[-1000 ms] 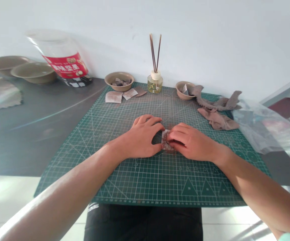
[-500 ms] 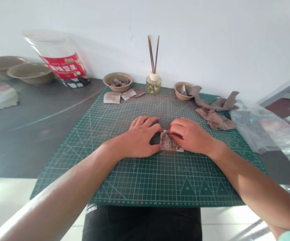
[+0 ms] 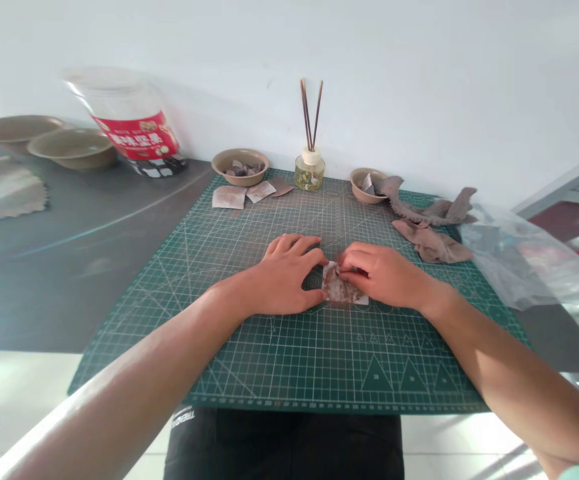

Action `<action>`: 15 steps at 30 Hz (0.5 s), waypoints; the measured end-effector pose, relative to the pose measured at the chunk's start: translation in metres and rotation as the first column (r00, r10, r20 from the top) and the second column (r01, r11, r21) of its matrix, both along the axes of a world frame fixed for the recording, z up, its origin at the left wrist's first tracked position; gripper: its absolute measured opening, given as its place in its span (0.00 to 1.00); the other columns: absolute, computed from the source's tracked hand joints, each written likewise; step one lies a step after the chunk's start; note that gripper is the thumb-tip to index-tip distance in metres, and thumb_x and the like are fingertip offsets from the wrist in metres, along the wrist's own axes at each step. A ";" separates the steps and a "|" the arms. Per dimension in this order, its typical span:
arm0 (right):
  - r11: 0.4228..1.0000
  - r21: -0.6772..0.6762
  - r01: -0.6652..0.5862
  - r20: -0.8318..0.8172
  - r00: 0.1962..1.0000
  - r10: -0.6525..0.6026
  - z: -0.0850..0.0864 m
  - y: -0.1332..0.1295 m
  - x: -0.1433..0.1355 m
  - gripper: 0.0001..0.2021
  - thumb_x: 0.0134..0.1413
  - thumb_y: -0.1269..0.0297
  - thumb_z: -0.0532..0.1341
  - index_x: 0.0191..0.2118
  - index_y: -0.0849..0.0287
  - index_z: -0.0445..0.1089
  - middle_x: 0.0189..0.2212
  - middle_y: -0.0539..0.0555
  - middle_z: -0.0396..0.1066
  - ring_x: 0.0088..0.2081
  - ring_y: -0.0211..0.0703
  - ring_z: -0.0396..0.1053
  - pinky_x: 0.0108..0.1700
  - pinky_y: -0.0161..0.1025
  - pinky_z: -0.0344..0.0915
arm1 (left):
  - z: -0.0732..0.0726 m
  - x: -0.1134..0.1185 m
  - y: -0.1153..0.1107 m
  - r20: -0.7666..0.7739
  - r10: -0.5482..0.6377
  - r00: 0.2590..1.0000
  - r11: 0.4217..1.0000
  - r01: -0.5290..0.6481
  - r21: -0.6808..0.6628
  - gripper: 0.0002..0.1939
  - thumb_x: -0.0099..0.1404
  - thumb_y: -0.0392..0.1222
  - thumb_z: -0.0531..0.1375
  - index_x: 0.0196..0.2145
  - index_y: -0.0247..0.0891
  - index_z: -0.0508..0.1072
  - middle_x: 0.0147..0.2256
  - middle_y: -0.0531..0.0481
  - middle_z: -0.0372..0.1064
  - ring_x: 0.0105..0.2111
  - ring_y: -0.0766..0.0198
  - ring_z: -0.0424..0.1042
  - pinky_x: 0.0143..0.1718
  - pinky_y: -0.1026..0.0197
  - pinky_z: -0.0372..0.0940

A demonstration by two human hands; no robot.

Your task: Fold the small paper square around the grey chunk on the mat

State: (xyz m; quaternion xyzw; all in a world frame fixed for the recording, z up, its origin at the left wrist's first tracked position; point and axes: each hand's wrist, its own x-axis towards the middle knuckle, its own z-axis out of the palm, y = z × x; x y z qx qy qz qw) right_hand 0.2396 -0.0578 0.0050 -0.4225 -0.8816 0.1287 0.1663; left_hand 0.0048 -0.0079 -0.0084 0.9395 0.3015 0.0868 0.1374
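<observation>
On the green cutting mat (image 3: 289, 353) lies a small whitish sheet with brown smears (image 3: 338, 288). The thumb and index fingertip of my left hand (image 3: 289, 277) rest on its left corners and hold it flat, the other fingers stretched out to the left. My right hand (image 3: 377, 275) is closed over the right part of the sheet, fingertips pinched together near its upper edge. What sits in that pinch, if anything, is too small and hidden to name. Faint brown dust shows on the mat around the sheet.
At the back stand a bowl of dark fragments (image 3: 241, 175), several brownish flat pieces (image 3: 229, 197), a reed diffuser (image 3: 310, 170) and a smaller bowl (image 3: 366, 193). Crumpled grey-brown rags (image 3: 434, 241) and a plastic bag (image 3: 509, 267) lie right. A lidded plastic jar (image 3: 139, 137) and bowls (image 3: 74, 150) stand left.
The view has shifted slightly. My left hand still holds the sheet's edge; my right fingertips have moved slightly over the sheet, which looks a little flatter near them.
</observation>
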 end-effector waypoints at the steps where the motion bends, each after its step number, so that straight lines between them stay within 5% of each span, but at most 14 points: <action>1: 0.999 -0.031 -0.039 -0.006 0.999 0.039 0.000 -0.001 0.000 0.04 0.64 0.68 0.60 0.35 0.57 0.70 0.37 0.53 0.73 0.39 0.42 0.71 0.42 0.39 0.65 | 0.000 0.000 0.000 0.001 -0.002 1.000 1.000 0.002 -0.002 0.25 0.65 0.58 0.60 0.56 0.46 0.67 0.66 0.44 0.52 0.66 0.41 0.47 0.63 0.36 0.47; 4: 0.993 -0.056 -0.100 -0.003 0.995 0.100 0.001 -0.002 0.000 0.04 0.65 0.67 0.60 0.36 0.57 0.71 0.38 0.53 0.73 0.40 0.42 0.71 0.43 0.39 0.65 | 0.000 -0.001 0.000 -0.001 -0.009 1.000 1.000 0.009 -0.006 0.25 0.64 0.58 0.60 0.56 0.46 0.67 0.66 0.44 0.51 0.65 0.41 0.48 0.63 0.37 0.47; 8: 0.999 0.016 0.029 0.011 1.000 -0.029 0.002 0.003 0.006 0.06 0.64 0.68 0.60 0.33 0.58 0.70 0.36 0.54 0.72 0.39 0.43 0.71 0.43 0.40 0.65 | -0.001 0.000 0.000 -0.005 0.005 1.000 1.000 -0.005 -0.004 0.26 0.64 0.58 0.60 0.56 0.46 0.66 0.66 0.44 0.51 0.65 0.40 0.48 0.63 0.36 0.47; 13: 0.994 -0.072 -0.086 -0.019 0.996 0.085 0.003 0.002 0.008 0.07 0.64 0.67 0.60 0.34 0.57 0.72 0.36 0.53 0.72 0.38 0.42 0.71 0.41 0.38 0.65 | 0.001 0.000 0.000 -0.001 -0.010 1.000 1.000 0.010 -0.026 0.26 0.64 0.57 0.60 0.56 0.46 0.67 0.66 0.44 0.52 0.65 0.41 0.48 0.63 0.37 0.47; 15: 0.999 -0.028 -0.041 -0.017 0.999 0.040 0.002 0.003 0.006 0.06 0.64 0.67 0.60 0.34 0.57 0.72 0.37 0.53 0.73 0.39 0.42 0.71 0.41 0.39 0.65 | 0.002 0.001 0.000 -0.011 -0.009 1.000 0.999 0.008 -0.032 0.26 0.64 0.58 0.60 0.56 0.46 0.67 0.66 0.44 0.52 0.65 0.41 0.48 0.63 0.37 0.47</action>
